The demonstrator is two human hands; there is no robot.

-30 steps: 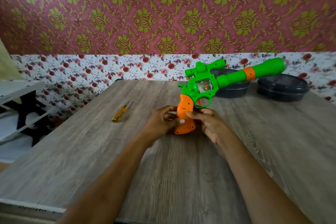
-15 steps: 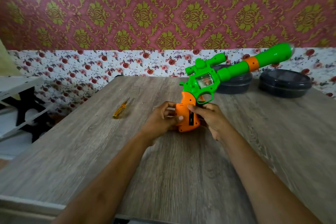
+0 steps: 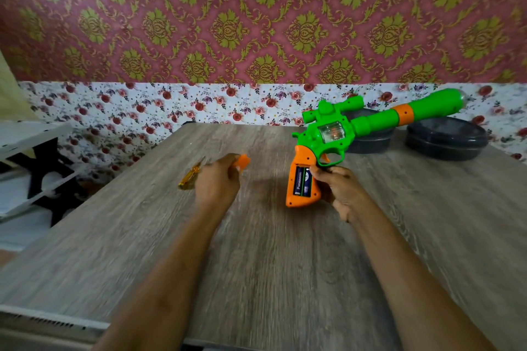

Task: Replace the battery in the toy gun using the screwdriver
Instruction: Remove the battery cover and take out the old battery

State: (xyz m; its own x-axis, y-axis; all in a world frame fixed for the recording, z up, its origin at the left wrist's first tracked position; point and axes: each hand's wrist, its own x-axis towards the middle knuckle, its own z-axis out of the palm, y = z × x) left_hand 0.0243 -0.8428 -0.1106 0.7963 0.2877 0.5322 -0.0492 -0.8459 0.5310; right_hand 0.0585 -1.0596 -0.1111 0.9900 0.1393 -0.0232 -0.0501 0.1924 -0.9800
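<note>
Orange plastic forms the grip of the toy gun (image 3: 336, 134), which the right hand (image 3: 339, 188) holds at the 1 o'clock area of the wooden table (image 3: 271, 279). The fingers of this hand are curled round the grip from its 3 o'clock side, with the thumb at the upper edge of the open battery compartment. The green barrel points to 2 o'clock. Whether the butt touches the table cannot be determined. Two dark batteries (image 3: 302, 182), one printed with a Panasonic label, sit side by side in the compartment, uncovered. The left hand (image 3: 219, 177) is at 9 o'clock of the gun, well apart from it, with its fingers curled round the orange battery cover (image 3: 242, 162); this hand is blurred. The yellow-handled screwdriver (image 3: 188, 179) lies on the table just at 9 o'clock of the left hand; contact between the two cannot be determined. Two dark round containers (image 3: 446, 141) stand near the far table edge, behind the barrel.
</note>
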